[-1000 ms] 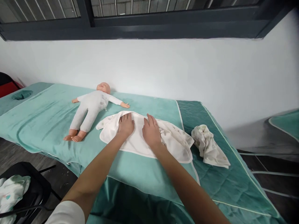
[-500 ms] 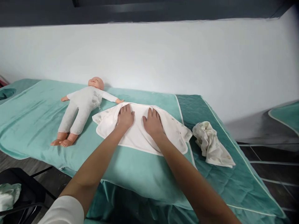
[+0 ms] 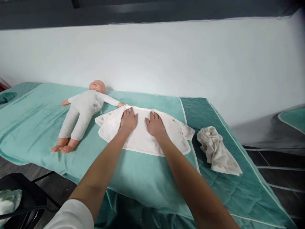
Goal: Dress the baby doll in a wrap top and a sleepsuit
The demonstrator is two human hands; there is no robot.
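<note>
A white baby shirt (image 3: 145,136) lies spread on the bed, its front panels folded outward and its patterned sleeves pointing to both sides. Flat on its left half rests my left hand (image 3: 129,121), fingers extended near the collar edge. My right hand (image 3: 155,124) presses on the right half in the same way, fingers stretched and slightly apart. Neither hand grips the cloth. To the left, a baby doll (image 3: 83,108) in a white bodysuit lies on its back, one hand by the shirt's upper left edge. Right of the shirt sits a crumpled patterned cloth garment (image 3: 215,151).
The bed carries a light green cover (image 3: 43,127) and a darker quilted green cover (image 3: 238,190) at the right. A white wall (image 3: 154,60) runs behind it. A black chair (image 3: 26,187) with a cloth on it stands at the lower left.
Both hands keep nearly the same place on the shirt. The right sleeve's end has shifted slightly, and the camera view has moved a little.
</note>
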